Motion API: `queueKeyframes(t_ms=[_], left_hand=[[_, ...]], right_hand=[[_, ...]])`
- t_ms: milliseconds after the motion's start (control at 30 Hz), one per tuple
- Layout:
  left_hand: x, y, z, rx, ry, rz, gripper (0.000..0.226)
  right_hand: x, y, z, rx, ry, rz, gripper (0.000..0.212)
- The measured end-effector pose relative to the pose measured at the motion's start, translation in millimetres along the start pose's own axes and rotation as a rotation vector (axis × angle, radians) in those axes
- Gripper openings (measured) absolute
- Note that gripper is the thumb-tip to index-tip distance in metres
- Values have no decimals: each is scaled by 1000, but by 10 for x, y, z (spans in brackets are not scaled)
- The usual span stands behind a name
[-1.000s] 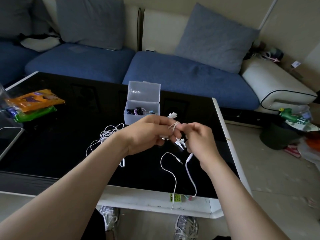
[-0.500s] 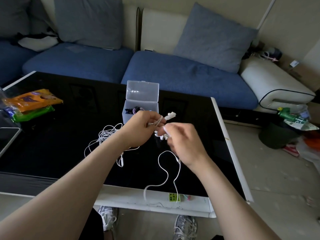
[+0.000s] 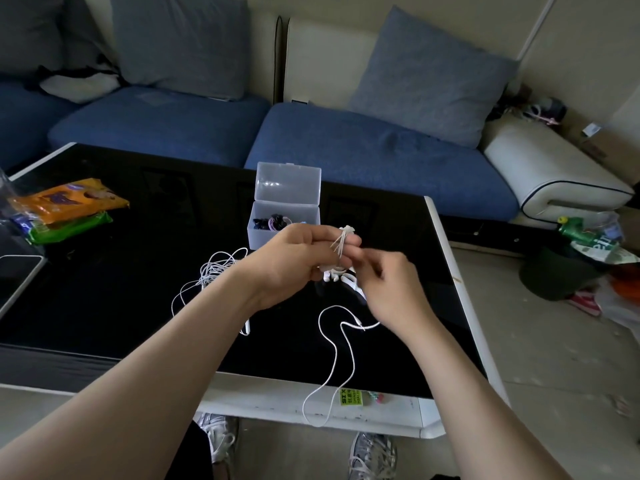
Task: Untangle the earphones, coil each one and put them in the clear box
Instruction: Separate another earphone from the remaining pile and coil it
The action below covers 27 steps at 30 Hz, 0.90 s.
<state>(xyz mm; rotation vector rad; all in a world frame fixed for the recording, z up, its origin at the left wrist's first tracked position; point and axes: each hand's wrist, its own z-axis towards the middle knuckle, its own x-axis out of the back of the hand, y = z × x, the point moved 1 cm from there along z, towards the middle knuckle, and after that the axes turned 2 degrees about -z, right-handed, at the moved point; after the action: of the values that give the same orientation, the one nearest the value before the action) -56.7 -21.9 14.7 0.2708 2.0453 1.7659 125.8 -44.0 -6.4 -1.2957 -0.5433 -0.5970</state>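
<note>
I see my left hand (image 3: 298, 261) held over the middle of the black table (image 3: 104, 299), fingers curled, with several turns of the white earphone (image 3: 341, 245) cord wound round 2 or 3 of them. Its earbuds hang just below that hand. My right hand (image 3: 391, 289) is just to the right, fingers bent toward the wound cord. It is blurred, so I cannot tell whether it pinches the cord. The loose cord (image 3: 334, 358) trails from under the right hand, across the near table edge and over it.

A second tangled white earphone (image 3: 214, 268) lies on the table left of my left wrist. The clear box (image 3: 284, 233) stands just beyond my hands, lid raised, with dark earphones (image 3: 272, 223) inside. An orange packet (image 3: 69, 200) lies on a green packet (image 3: 69, 226) at the far left.
</note>
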Motion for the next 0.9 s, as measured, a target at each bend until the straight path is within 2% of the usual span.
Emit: queueKeyframes(t_ms=[67, 167, 233, 300, 333, 433, 533, 700, 767, 833, 900], left_hand=[[18, -12, 12, -53, 99, -6, 29], [98, -48, 43, -126, 246, 106, 24], [128, -79, 53, -156, 254, 189, 25], [149, -91, 48, -172, 248, 378, 33], [152, -80, 40, -178, 226, 515, 38], [187, -123, 31, -132, 52, 785, 39], [152, -150, -22, -36, -78, 722, 35], [61, -37, -66, -18, -181, 370, 26], [41, -3, -65, -18, -205, 229, 27], [16, 4, -57, -23, -220, 114, 31], [7, -9, -36, -14, -155, 47, 28]], right_hand=[[-82, -33, -31, -15, -142, -58, 25], [-174, -126, -92, 29, -289, -68, 25], [-193, -192, -123, 85, -357, -107, 29], [-192, -271, -161, 141, -390, -106, 30], [-169, -312, -163, 161, -355, -56, 29], [-26, -382, -129, 145, -60, 266, 26], [142, -328, -52, -13, 158, 555, 30], [156, -78, 68, -350, 361, 629, 30], [101, 33, 85, -399, 298, 490, 30], [33, 89, 69, -372, 115, 287, 34], [-25, 63, 28, -360, -99, 188, 32]])
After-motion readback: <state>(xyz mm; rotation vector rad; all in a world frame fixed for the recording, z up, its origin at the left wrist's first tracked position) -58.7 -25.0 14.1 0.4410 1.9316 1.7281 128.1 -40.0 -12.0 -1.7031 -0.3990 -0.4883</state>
